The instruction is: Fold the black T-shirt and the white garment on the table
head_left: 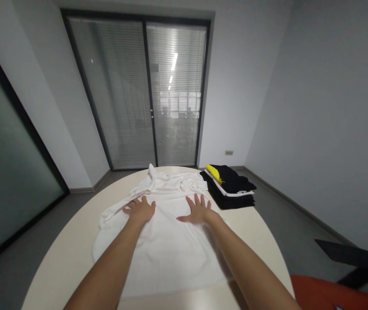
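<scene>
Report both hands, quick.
Left hand: open, palm down on the white cloth, no grip visible.
Right hand: open, spread palm down on the same white cloth, no grip visible.

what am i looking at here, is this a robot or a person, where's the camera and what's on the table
There's no machine here: these are a person's bare hands, left and right. The single picture comes from a camera worn on that person's head, looking forward and down, so the forearms reach in from the bottom edge. On the pale, rounded table lies a white garment, spread out nearby and bunched at its far end. Beyond the right hand sits a stack of folded cloth, mostly black with some white and yellow. Neither hand grips anything; both rest on the white garment, fingers spread.
</scene>
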Tool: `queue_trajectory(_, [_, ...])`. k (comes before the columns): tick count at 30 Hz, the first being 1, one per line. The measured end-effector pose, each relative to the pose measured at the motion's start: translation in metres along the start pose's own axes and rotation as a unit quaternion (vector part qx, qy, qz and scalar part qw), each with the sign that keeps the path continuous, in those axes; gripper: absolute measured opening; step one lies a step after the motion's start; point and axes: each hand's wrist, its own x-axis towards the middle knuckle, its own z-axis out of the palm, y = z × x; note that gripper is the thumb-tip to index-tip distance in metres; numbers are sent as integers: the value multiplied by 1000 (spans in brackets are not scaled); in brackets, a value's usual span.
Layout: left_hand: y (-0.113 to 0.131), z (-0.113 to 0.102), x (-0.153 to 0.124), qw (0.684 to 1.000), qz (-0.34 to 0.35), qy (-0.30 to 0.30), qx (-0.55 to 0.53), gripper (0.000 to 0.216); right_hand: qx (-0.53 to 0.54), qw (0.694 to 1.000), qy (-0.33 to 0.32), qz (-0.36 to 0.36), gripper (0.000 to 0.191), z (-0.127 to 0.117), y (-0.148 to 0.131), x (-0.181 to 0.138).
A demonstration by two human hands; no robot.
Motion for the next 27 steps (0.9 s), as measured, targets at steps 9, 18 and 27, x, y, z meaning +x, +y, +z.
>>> queue_trajectory(9, [-10, 17, 15, 989, 40, 134, -49, 62, 35, 988, 152, -3, 92, 8, -1, 25])
queue_trajectory(18, [-16, 14, 1, 987, 34, 152, -47, 57, 38, 975, 217, -10, 71, 15, 5, 19])
queue_trajectory(27, [-36, 13, -33, 966, 112, 229, -47, 48, 25, 973, 228, -15, 70, 28, 3, -11])
